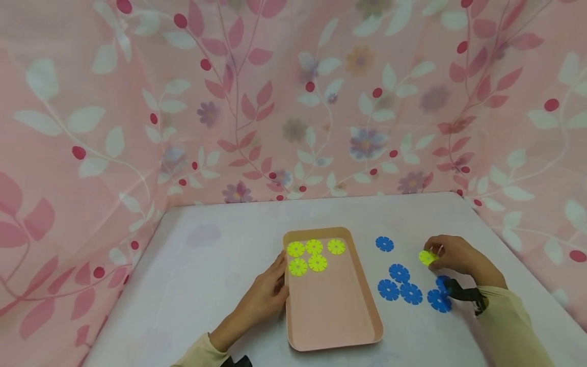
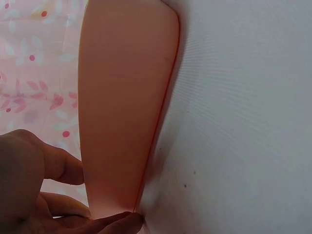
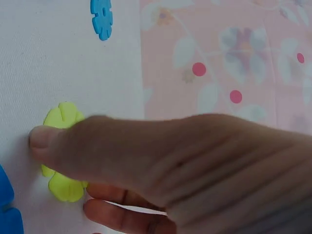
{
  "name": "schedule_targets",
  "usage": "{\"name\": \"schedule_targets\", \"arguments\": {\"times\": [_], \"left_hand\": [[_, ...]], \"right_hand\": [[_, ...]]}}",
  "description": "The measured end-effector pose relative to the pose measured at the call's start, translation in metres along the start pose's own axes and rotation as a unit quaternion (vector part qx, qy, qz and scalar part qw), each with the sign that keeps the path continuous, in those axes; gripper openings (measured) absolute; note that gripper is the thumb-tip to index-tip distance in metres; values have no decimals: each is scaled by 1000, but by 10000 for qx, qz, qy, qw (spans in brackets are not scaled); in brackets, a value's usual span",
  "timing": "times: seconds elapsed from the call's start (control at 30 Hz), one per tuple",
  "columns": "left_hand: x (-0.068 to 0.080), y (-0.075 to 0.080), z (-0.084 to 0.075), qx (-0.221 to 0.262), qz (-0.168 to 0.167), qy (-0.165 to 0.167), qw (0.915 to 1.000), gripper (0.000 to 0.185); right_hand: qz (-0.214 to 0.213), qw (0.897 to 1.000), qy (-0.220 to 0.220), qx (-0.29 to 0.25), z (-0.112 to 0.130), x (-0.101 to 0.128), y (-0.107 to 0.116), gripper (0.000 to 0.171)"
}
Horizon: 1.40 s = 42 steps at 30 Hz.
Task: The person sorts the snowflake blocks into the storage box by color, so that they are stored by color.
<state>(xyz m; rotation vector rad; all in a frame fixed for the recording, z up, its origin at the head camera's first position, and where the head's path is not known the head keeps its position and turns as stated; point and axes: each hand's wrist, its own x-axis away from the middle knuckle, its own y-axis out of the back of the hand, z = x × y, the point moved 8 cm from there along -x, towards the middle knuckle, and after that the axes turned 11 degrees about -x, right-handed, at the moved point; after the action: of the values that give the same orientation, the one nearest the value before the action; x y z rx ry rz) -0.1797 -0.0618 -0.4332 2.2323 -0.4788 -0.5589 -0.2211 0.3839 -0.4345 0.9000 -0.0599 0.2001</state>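
Note:
My right hand [image 1: 454, 257] pinches a yellow snowflake disc [image 1: 427, 258] by its edge, over the right side of the table. The right wrist view has the thumb across the face of this disc [image 3: 68, 187]. My left hand [image 1: 263, 290] rests against the left outer wall of a peach tray [image 1: 370, 300], fingers fairly straight; in the left wrist view its fingertips touch the tray wall [image 2: 124, 97]. Several yellow snowflake discs [image 1: 317, 263] lie flat in the tray's far left part. Several blue snowflake discs [image 1: 411, 293] lie right of the tray, one partly hidden below the right wrist.
A single blue disc [image 1: 384, 244] lies apart near the tray's far right corner. The white table [image 1: 220, 255] is bordered by a pink floral curtain [image 1: 275, 102] at the back and sides. Dark wrist straps [image 1: 465, 294] sit at both sleeves.

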Motion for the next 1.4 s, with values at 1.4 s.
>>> {"name": "schedule_targets", "arguments": {"times": [1.4], "left_hand": [[-1, 0, 0, -170, 45, 34, 9998, 66]], "right_hand": [[-212, 9987, 113, 455, 3, -4, -3, 51]]}}
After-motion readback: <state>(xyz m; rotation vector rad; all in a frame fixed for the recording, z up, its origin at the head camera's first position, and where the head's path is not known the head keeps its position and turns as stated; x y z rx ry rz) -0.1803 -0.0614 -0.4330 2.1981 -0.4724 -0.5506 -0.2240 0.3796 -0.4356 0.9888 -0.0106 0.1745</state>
